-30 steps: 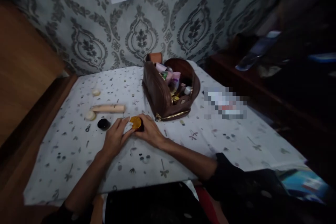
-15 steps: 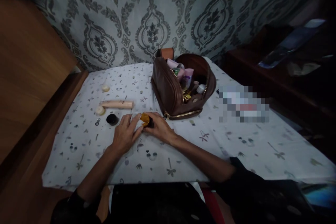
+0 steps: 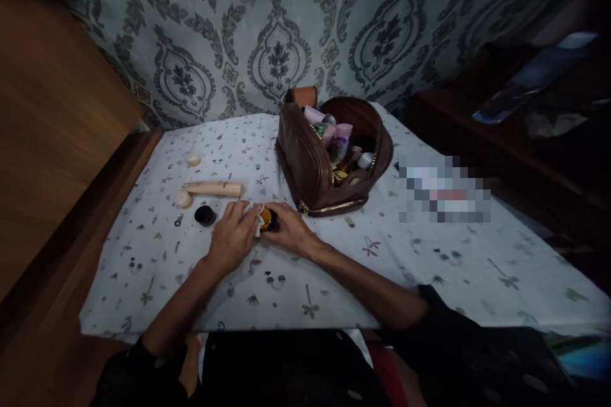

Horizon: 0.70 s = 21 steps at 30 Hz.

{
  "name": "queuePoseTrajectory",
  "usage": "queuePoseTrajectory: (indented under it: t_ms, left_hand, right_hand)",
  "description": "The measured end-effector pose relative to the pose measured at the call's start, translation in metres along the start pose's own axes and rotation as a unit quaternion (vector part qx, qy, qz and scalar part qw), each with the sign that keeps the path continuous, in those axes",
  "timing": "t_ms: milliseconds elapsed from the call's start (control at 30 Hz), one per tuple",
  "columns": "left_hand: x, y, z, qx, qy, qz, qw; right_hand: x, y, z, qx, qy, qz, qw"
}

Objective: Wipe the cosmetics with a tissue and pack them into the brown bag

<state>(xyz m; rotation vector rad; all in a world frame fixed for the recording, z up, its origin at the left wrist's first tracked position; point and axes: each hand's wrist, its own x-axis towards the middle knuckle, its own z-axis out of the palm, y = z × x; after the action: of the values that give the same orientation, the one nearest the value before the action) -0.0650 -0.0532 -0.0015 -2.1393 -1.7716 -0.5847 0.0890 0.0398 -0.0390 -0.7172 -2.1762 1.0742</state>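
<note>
My right hand [image 3: 291, 233] grips a small dark jar with a gold top [image 3: 268, 219] on the table. My left hand [image 3: 233, 238] presses a small white pad [image 3: 255, 216] against the jar's top, fingers closed over it. Just left of my hands lies a black round lid [image 3: 205, 215]. A beige tube [image 3: 216, 188] lies behind it, with two small cream round pieces [image 3: 183, 199] near its left end. An open brown cosmetics bag [image 3: 315, 168] full of bottles stands right behind my right hand.
A white printed cloth [image 3: 429, 267] covers the table. A wooden panel [image 3: 52, 127] rises at the left, patterned wallpaper behind. A blurred-out item [image 3: 443, 187] lies right of the bag. Dark furniture with clutter fills the right side.
My left hand has slid the white pad over the gold top, covering most of it. The view shifted left between the first and second earlier frames.
</note>
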Motion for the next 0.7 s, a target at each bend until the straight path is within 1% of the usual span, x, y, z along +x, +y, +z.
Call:
queuePoseTrajectory:
  t_ms: [67,133,233,300,400,467,533,600,700]
  left_hand:
    - [-0.005,-0.005,0.0,-0.043,-0.002,-0.049,0.998]
    - [-0.01,-0.009,-0.001,-0.116,-0.016,-0.093,0.989]
    - [-0.016,-0.012,-0.003,-0.233,-0.043,-0.145,0.961]
    - [-0.019,-0.011,-0.004,-0.278,-0.038,-0.162,0.946]
    - [-0.021,-0.009,-0.009,-0.294,-0.007,-0.17,0.941]
    - [-0.021,-0.006,-0.015,-0.286,0.006,-0.172,0.942]
    - [-0.022,-0.002,-0.022,-0.274,0.011,-0.169,0.947]
    - [-0.022,0.002,-0.027,-0.261,0.008,-0.157,0.953]
    - [-0.024,0.005,-0.029,-0.246,0.016,-0.126,0.961]
  right_hand:
    - [0.001,0.003,-0.003,0.013,-0.011,-0.015,1.0]
    - [0.002,0.006,-0.006,0.028,-0.026,-0.028,0.999]
    - [0.003,0.009,-0.01,0.061,-0.045,-0.039,0.996]
    - [0.003,0.008,-0.01,0.092,-0.048,-0.03,0.994]
    - [0.0,0.005,-0.005,0.156,-0.058,0.006,0.986]
    - [-0.003,0.003,0.0,0.203,-0.07,0.034,0.976]
    - [-0.005,0.0,0.003,0.234,-0.083,0.047,0.968]
    - [-0.006,-0.002,0.004,0.237,-0.093,0.034,0.966]
    - [-0.006,-0.003,0.001,0.2,-0.11,-0.01,0.974]
